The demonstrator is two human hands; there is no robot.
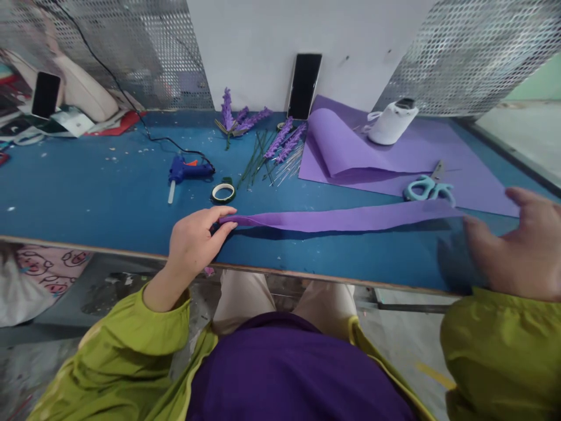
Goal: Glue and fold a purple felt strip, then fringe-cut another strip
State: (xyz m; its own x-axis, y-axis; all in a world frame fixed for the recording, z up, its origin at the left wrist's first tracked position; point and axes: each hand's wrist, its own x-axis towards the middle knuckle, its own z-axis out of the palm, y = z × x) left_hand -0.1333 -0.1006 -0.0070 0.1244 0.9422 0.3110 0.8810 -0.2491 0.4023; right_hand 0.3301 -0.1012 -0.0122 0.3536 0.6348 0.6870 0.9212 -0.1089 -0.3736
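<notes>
A long purple strip of paper or thin foam (333, 221) stretches sideways just above the blue table, its left part folded narrow. My left hand (197, 237) pinches that left end between thumb and fingers. At the strip's far right end, my right hand (521, 245) is slightly blurred, thumb and fingers spread apart. Its thumb is close to the strip's tip; whether they touch I cannot tell. Behind the strip, light-blue-handled scissors (428, 190) lie partly on a large purple sheet (368, 146) with a curled edge.
A blue glue gun (189, 169) with a black cord and a roll of green tape (223, 191) lie left of centre. Purple flower sprigs (245, 120), green stems (256, 158), a propped phone (304, 86) and a white container (391, 123) stand or lie farther back.
</notes>
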